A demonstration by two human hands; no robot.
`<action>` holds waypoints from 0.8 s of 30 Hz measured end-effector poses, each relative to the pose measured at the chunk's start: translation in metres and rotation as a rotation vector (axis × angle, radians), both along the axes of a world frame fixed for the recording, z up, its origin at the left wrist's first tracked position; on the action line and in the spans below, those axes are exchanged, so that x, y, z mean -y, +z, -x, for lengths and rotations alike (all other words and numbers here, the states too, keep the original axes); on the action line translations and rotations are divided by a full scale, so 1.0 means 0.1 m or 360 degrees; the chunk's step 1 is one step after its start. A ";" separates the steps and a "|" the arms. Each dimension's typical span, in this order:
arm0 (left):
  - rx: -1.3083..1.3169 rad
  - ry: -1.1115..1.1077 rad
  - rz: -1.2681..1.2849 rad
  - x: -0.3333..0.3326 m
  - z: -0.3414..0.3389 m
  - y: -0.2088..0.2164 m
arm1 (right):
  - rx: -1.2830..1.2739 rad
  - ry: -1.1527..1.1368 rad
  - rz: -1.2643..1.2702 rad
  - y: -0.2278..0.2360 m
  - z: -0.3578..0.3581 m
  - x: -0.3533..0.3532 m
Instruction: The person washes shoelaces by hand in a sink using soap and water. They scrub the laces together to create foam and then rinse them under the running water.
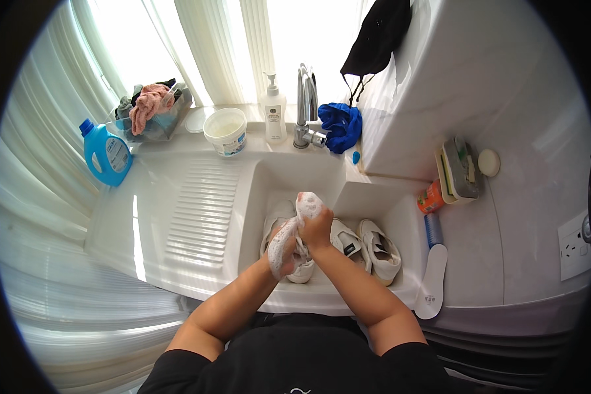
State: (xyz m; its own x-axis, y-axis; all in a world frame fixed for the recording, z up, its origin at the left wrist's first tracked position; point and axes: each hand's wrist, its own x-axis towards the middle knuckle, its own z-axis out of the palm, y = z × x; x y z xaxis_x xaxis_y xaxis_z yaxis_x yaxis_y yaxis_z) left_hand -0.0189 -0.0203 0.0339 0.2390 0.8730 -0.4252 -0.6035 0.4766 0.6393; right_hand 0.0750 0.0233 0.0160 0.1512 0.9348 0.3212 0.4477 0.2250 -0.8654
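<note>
Both my hands meet above the basin of a white sink point(335, 301), thick with soap foam. My left hand point(284, 248) is closed and almost wholly coated in lather. My right hand point(316, 226) is also closed, its fingers curled close against the left one, with foam point(310, 205) over its far side. Whatever lies between the hands is hidden by foam and fingers. Beneath them a white shoe point(300, 273) shows in part. Another pale shoe part point(280, 211) is seen beyond my left hand. To the right, a white shoe with a dark label point(349, 244) lies beside another white shoe point(380, 253).
Left of the basin is a ribbed washboard point(200, 213). Behind stand a blue detergent bottle point(108, 153), a box of cloths point(152, 110), a white tub point(226, 131), a pump bottle point(274, 110) and a tap point(306, 105). A brush point(433, 230) and insole point(432, 282) lie right.
</note>
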 end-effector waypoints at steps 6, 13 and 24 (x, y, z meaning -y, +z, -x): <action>0.0540 -0.0173 -0.0053 0.00 0.08 0.06 | -0.0203 0.0183 -0.0078 -0.14 -0.13 -0.07; 0.0773 -0.0189 0.0169 -0.10 0.18 0.33 | -0.1499 0.0595 0.1089 0.20 -0.24 -0.02; 0.0044 -0.0314 -0.0164 -0.07 0.46 0.21 | -0.1198 0.0875 0.0838 0.47 -0.53 0.00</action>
